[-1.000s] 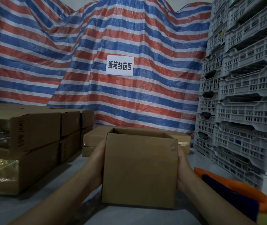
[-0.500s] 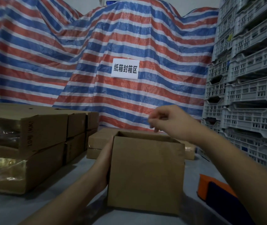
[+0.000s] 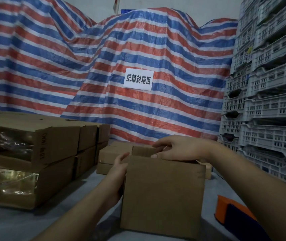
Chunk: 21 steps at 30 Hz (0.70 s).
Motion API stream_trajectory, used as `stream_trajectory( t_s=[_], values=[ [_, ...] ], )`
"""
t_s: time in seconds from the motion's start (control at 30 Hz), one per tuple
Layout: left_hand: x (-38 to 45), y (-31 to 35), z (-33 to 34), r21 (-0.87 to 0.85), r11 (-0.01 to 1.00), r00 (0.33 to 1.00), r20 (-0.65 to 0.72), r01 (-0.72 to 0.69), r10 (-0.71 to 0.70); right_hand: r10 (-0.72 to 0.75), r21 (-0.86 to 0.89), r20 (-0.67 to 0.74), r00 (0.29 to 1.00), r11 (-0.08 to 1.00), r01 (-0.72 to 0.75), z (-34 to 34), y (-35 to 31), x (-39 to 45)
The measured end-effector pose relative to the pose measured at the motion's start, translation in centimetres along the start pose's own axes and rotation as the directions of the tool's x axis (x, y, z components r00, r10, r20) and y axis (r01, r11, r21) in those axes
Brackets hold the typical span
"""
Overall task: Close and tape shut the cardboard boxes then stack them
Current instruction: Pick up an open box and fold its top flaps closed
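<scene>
The cardboard box (image 3: 163, 195) stands upright on the grey table (image 3: 17, 225) right in front of the person, its plain brown front face toward the head camera and its top at the level of the hands. The left hand (image 3: 117, 173) lies flat against the box's left side, fingers straight and pointing up past the top edge, so it presses the wall rather than curling round it. The right hand (image 3: 178, 147) reaches across the top from the right; its fingers bend over a top flap (image 3: 143, 150) and the thumb sits below on the front rim, pinching the flap between them. Just behind the box lie flat, low cartons (image 3: 111, 153). On the left, well apart, larger closed boxes (image 3: 34, 153) are stacked two high, with shiny clear tape on their ends. At the right edge of the table rests an orange and dark blue tool (image 3: 232, 213), only partly in view. A red, white and blue striped tarp (image 3: 104, 66) hangs behind, bearing a white paper sign (image 3: 138, 79). Grey plastic crates (image 3: 269, 101) tower on the right.
</scene>
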State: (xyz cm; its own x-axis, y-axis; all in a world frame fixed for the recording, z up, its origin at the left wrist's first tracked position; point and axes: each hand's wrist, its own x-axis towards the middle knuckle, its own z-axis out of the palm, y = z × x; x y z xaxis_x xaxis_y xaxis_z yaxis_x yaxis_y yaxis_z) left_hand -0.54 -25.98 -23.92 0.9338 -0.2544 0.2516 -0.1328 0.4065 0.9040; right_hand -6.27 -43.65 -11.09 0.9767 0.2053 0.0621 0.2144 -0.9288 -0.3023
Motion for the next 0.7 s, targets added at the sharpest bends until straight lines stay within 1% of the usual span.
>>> stream_trajectory(
  t_s=[0.03, 0.07, 0.1, 0.13, 0.17, 0.2, 0.23, 0.27, 0.3, 0.33, 0.37, 0.43, 0.5, 0.6, 0.63, 0.7],
  values=[
    [0.0, 0.2, 0.0, -0.022, 1.0, 0.999, -0.031, -0.013, 0.013, -0.045, 0.033, -0.03, 0.999, 0.998, 0.046, 0.2, 0.4, 0.0],
    [0.1, 0.1, -0.1, -0.029, 0.999, 0.998, -0.047, -0.03, 0.029, -0.084, 0.068, -0.106, 0.991, 0.993, 0.092, 0.5, 0.7, -0.3],
    [0.1, 0.2, -0.1, -0.023, 0.999, 0.998, -0.049, -0.035, 0.033, -0.111, 0.127, -0.243, 0.964, 0.981, 0.145, 0.6, 1.6, -0.3],
    [0.0, 0.2, -0.1, -0.017, 0.999, 0.999, -0.025, -0.036, 0.036, -0.101, 0.241, -0.373, 0.922, 0.949, 0.202, 0.7, 2.3, -0.5],
    [-0.2, 0.3, -0.2, -0.006, 1.0, 0.999, 0.012, -0.03, 0.03, -0.049, 0.367, -0.496, 0.867, 0.893, 0.26, 0.7, 3.4, -0.7],
    [0.0, 0.2, -0.3, 0.014, 1.0, 0.999, 0.043, -0.022, 0.021, 0.044, 0.503, -0.58, 0.813, 0.805, 0.315, 0.8, 4.5, -0.9],
    [-0.3, 0.4, -0.2, 0.032, 0.999, 0.998, 0.062, -0.015, 0.013, 0.143, 0.605, -0.628, 0.765, 0.708, 0.364, 1.1, 5.6, -1.2],
    [-0.2, 0.4, -0.2, 0.049, 0.999, 0.998, 0.067, -0.01, 0.007, 0.233, 0.692, -0.631, 0.74, 0.6, 0.402, 1.6, 6.6, -1.6],
    [-0.3, 0.4, -0.3, 0.056, 0.998, 0.997, 0.073, -0.008, 0.003, 0.314, 0.761, -0.604, 0.733, 0.503, 0.411, 2.4, 7.5, -2.0],
    [-0.1, 0.5, -0.3, 0.059, 0.998, 0.998, 0.069, -0.007, 0.003, 0.361, 0.812, -0.56, 0.746, 0.419, 0.407, 3.5, 8.2, -2.3],
    [0.0, 0.5, -0.2, 0.079, 0.997, 0.998, 0.069, -0.014, 0.009, 0.388, 0.848, -0.516, 0.764, 0.361, 0.389, 4.6, 8.6, -2.5],
    [0.2, 0.4, -0.2, 0.081, 0.997, 0.998, 0.056, 0.007, -0.012, 0.39, 0.901, -0.424, 0.817, 0.268, 0.34, 6.9, 8.8, -2.7],
    [0.7, 0.1, -0.1, 0.091, 0.995, 0.998, 0.034, 0.041, -0.044, 0.387, 0.938, -0.336, 0.859, 0.218, 0.268, 8.3, 8.3, -2.8],
    [1.4, -0.6, -0.6, 0.077, 0.997, 0.999, 0.045, 0.023, -0.026, 0.404, 0.971, -0.219, 0.888, 0.176, 0.159, 9.5, 7.7, -2.8],
    [1.3, -0.4, -0.7, 0.085, 0.996, 0.998, 0.056, 0.014, -0.019, 0.409, 0.977, -0.194, 0.892, 0.161, 0.139, 9.8, 7.8, -2.7],
    [1.2, -0.4, -0.7, 0.054, 0.999, 0.997, 0.078, -0.001, -0.003, 0.399, 0.978, -0.178, 0.9, 0.17, 0.118, 9.9, 8.1, -2.7]
  ],
)
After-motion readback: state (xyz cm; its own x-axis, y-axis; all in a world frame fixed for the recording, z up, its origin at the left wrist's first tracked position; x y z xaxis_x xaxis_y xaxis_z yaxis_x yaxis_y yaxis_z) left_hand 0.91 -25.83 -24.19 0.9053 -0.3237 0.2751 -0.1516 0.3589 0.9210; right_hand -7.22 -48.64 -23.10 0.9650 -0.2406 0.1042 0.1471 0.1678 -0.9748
